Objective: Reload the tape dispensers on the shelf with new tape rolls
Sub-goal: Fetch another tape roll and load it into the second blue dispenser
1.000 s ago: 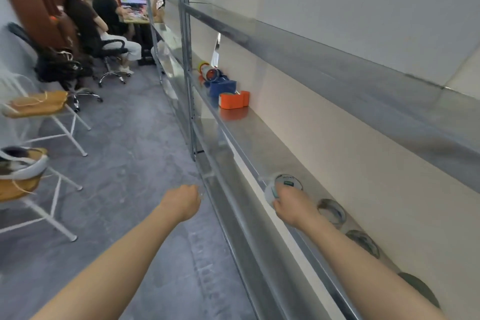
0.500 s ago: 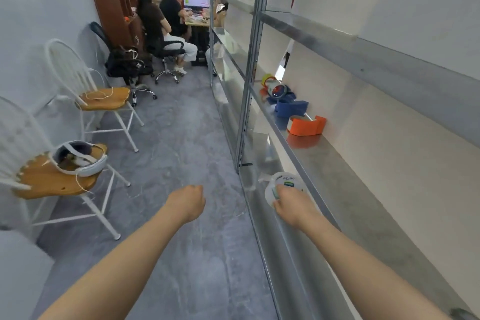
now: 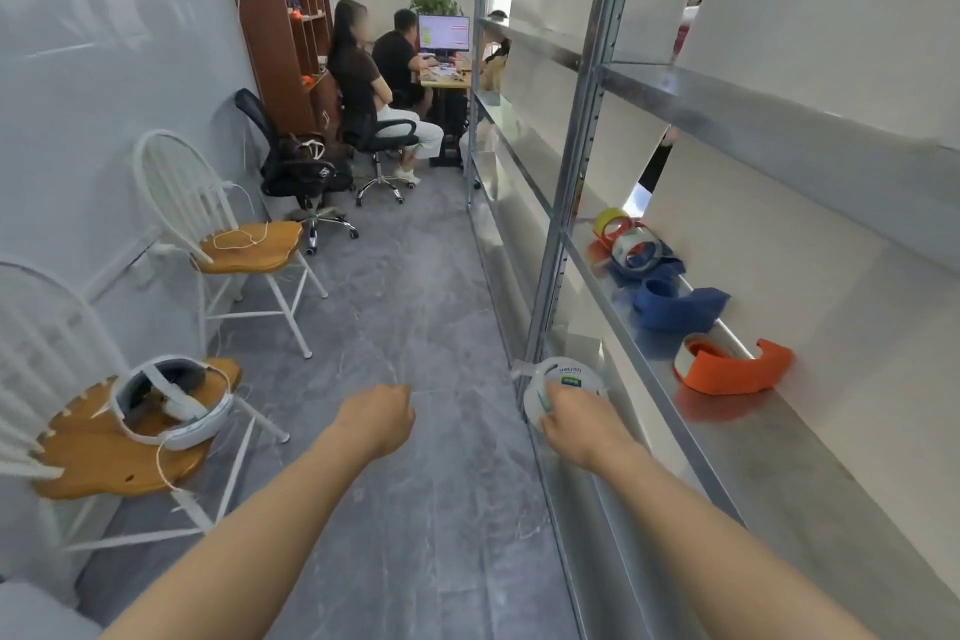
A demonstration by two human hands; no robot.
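Observation:
My right hand grips a white tape roll with a green label, held in front of the metal shelf edge. My left hand is a closed fist over the floor, holding nothing. On the shelf ahead sits an orange tape dispenser, nearest to me. Behind it lies a blue dispenser. Farther back are another blue dispenser with a clear roll and a yellow roll on an orange one.
A metal upright of the shelf stands just beyond the roll. Two white chairs with wooden seats line the left wall; the nearer one carries a headset. Two people sit at a desk at the far end of the aisle.
The view has swung left and moved along the aisle toward the dispensers, which look nearer. My right hand has carried the roll off the shelf; the spare rolls have left view.

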